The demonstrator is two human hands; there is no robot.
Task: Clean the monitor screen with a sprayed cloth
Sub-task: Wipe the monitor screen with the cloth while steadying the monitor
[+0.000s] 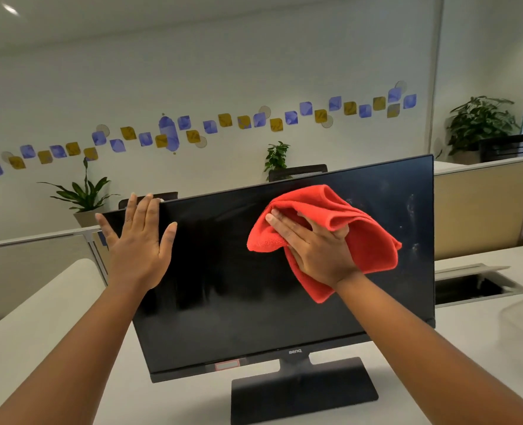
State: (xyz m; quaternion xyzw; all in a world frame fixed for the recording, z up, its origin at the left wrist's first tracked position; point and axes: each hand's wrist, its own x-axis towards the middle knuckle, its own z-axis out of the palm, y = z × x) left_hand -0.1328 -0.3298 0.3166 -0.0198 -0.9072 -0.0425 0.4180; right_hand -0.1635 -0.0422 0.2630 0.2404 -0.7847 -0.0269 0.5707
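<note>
A black monitor (223,286) stands on a dark flat base (303,391) on the white desk, its screen off. My right hand (312,246) presses a crumpled red cloth (367,240) against the upper right part of the screen. My left hand (137,237) lies flat with fingers spread on the screen's upper left corner, fingertips reaching the top edge. Pale smears and specks show on the screen's right side (412,216). No spray bottle is in view.
The white desk (168,403) runs under the monitor. A cable hatch with a raised lid (475,286) sits in the desk at the right. Beige partition panels (481,210) stand behind, with potted plants (84,194) and chair backs beyond.
</note>
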